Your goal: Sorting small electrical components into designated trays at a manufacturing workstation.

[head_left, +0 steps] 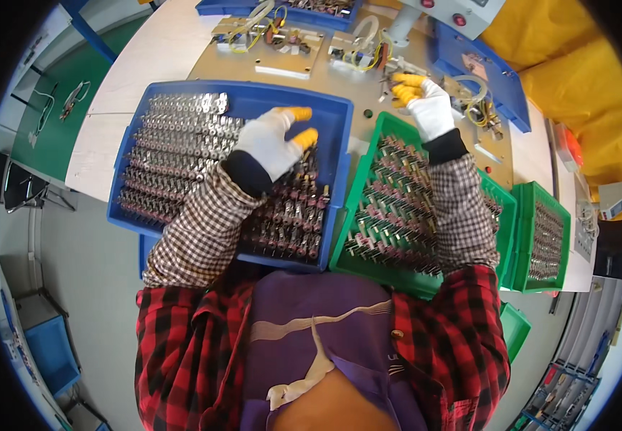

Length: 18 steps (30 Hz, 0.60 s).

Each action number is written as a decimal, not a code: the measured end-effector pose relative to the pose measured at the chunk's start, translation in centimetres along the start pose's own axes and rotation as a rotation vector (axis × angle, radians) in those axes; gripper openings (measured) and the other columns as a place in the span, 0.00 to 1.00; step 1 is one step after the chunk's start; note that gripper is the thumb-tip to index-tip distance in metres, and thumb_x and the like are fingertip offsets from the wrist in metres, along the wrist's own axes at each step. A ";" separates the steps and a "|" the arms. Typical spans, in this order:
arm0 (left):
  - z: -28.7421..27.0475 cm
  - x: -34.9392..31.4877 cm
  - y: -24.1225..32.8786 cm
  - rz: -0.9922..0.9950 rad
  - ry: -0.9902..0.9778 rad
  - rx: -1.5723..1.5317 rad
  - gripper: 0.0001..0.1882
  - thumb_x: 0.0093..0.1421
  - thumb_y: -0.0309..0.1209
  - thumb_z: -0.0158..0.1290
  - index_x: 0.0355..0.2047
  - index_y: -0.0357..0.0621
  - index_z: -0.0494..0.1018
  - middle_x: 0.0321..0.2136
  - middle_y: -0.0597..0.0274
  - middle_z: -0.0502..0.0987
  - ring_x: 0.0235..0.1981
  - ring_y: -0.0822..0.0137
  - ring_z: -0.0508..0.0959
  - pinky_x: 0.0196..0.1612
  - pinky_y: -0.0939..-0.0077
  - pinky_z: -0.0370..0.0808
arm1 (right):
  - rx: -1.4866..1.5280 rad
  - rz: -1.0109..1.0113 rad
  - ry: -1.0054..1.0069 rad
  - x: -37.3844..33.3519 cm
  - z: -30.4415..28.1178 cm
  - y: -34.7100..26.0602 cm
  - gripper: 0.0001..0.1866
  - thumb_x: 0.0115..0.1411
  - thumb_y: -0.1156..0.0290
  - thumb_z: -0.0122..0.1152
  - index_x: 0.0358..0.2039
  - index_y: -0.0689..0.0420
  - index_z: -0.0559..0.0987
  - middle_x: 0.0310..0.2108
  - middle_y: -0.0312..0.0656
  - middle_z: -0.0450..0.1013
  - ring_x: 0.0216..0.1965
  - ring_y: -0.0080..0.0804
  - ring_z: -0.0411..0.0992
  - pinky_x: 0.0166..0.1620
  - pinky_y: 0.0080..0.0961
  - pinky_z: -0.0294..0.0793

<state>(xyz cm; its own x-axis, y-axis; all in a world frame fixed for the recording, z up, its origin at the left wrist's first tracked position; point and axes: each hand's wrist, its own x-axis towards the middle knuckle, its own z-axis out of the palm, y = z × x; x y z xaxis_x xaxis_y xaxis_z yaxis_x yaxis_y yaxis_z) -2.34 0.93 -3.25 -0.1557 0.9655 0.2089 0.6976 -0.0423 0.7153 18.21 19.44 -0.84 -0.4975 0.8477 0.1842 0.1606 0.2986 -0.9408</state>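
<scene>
My left hand, in a white glove with yellow fingertips, hovers over the blue tray. Its thumb and fingers are apart, and nothing shows between them. Rows of small metal parts fill the tray's left side, and more with reddish pieces stand in its lower right. My right hand, gloved the same way, is beyond the green tray, beside a small fixture. Its fingers are closed at the tips; what they pinch is too small to make out. Pin-like metal parts lie in rows in the green tray, partly under my right forearm.
Fixtures with hoses and yellow wires stand on a metal plate at the back. A grey box with red buttons rises above them. Another green tray of parts stands at the right, and a blue bin lies at the back right.
</scene>
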 end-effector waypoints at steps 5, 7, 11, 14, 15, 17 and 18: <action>1.2 0.0 0.0 0.053 -0.129 0.550 0.18 0.50 0.44 0.49 0.35 0.46 0.74 0.34 0.58 0.74 0.35 0.58 0.73 0.47 0.65 0.64 | -0.084 0.133 0.149 3.2 -2.9 1.8 0.09 0.48 0.78 0.58 0.33 0.60 0.75 0.27 0.40 0.73 0.25 0.27 0.70 0.28 0.18 0.71; 1.4 0.1 0.5 0.053 -0.184 0.639 0.17 0.49 0.44 0.49 0.33 0.47 0.75 0.33 0.58 0.74 0.35 0.57 0.73 0.48 0.64 0.62 | -0.186 0.124 0.159 4.2 -3.3 2.4 0.09 0.48 0.77 0.57 0.33 0.60 0.75 0.27 0.41 0.73 0.26 0.29 0.70 0.29 0.19 0.70; 1.0 0.3 1.3 -0.007 -0.274 0.635 0.16 0.48 0.44 0.50 0.30 0.46 0.75 0.27 0.58 0.73 0.31 0.59 0.73 0.47 0.70 0.61 | -0.376 0.119 0.172 5.5 -3.5 4.1 0.09 0.48 0.76 0.57 0.32 0.60 0.76 0.28 0.42 0.73 0.27 0.32 0.71 0.31 0.21 0.70; 1.1 0.5 1.4 -0.028 -0.275 0.623 0.15 0.48 0.44 0.50 0.28 0.47 0.76 0.28 0.59 0.74 0.31 0.59 0.73 0.46 0.69 0.62 | -0.517 0.122 0.179 7.2 -3.7 5.6 0.09 0.48 0.75 0.56 0.32 0.60 0.76 0.28 0.43 0.74 0.28 0.35 0.71 0.33 0.23 0.70; 1.1 0.5 1.4 -0.044 -0.277 0.618 0.15 0.48 0.44 0.50 0.27 0.48 0.76 0.29 0.59 0.74 0.31 0.59 0.73 0.46 0.68 0.62 | -0.563 0.123 0.178 7.7 -3.5 6.2 0.09 0.48 0.74 0.56 0.32 0.60 0.76 0.28 0.44 0.74 0.29 0.35 0.71 0.33 0.23 0.70; 1.0 0.6 1.3 -0.060 -0.277 0.613 0.15 0.48 0.44 0.50 0.27 0.48 0.76 0.29 0.59 0.74 0.31 0.59 0.73 0.45 0.67 0.62 | -0.655 0.126 0.177 8.3 -3.7 7.3 0.09 0.48 0.74 0.55 0.31 0.61 0.76 0.28 0.44 0.74 0.29 0.37 0.71 0.34 0.24 0.70; 0.9 0.7 1.3 -0.062 -0.263 0.617 0.14 0.48 0.44 0.50 0.26 0.48 0.76 0.29 0.59 0.74 0.31 0.59 0.73 0.45 0.68 0.62 | -0.700 0.128 0.177 8.7 -4.0 7.9 0.09 0.48 0.73 0.55 0.31 0.61 0.77 0.28 0.45 0.74 0.30 0.38 0.72 0.35 0.25 0.70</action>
<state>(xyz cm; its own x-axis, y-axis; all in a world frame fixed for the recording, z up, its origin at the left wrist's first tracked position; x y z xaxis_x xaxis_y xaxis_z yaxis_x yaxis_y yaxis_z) -0.87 1.78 -2.81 -0.0872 0.9951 -0.0456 0.9767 0.0944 0.1927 18.50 30.91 -5.50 -0.3025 0.9352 0.1839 0.7450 0.3523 -0.5664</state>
